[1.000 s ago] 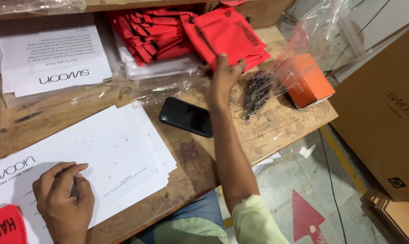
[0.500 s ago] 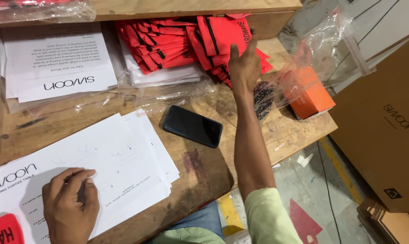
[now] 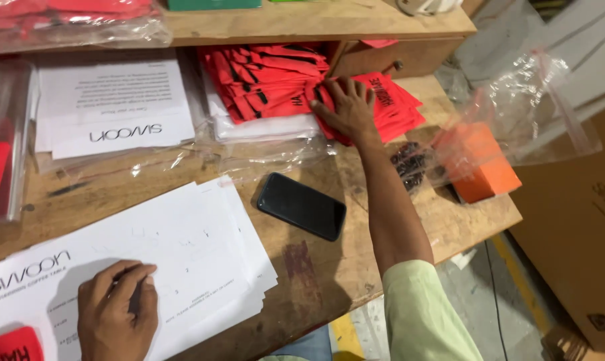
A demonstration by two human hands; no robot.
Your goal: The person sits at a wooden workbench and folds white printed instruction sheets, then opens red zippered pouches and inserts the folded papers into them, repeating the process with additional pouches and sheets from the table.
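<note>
My right hand (image 3: pixel 348 107) lies palm-down with fingers spread on a heap of flat red tags (image 3: pixel 275 80) with black print, at the back of the wooden workbench (image 3: pixel 316 267). The tags rest on a stack of white sheets. My left hand (image 3: pixel 115 311) presses down on a stack of white printed sheets (image 3: pixel 182 247) at the front left, fingers bent, nothing gripped. A red tag (image 3: pixel 12 344) shows at the bottom left corner beside that hand.
A black phone (image 3: pixel 301 206) lies face-down mid-bench. An orange block (image 3: pixel 479 160) sits inside a clear plastic bag (image 3: pixel 536 107) at the right edge, next to a dark bundle (image 3: pixel 409 164). Printed leaflets (image 3: pixel 112 107) lie back left. Cardboard boxes (image 3: pixel 576 220) stand on the right.
My right hand has moved forward and left from the bench's right side onto the red tags and flattened on them. The left hand has stayed on the white sheets.
</note>
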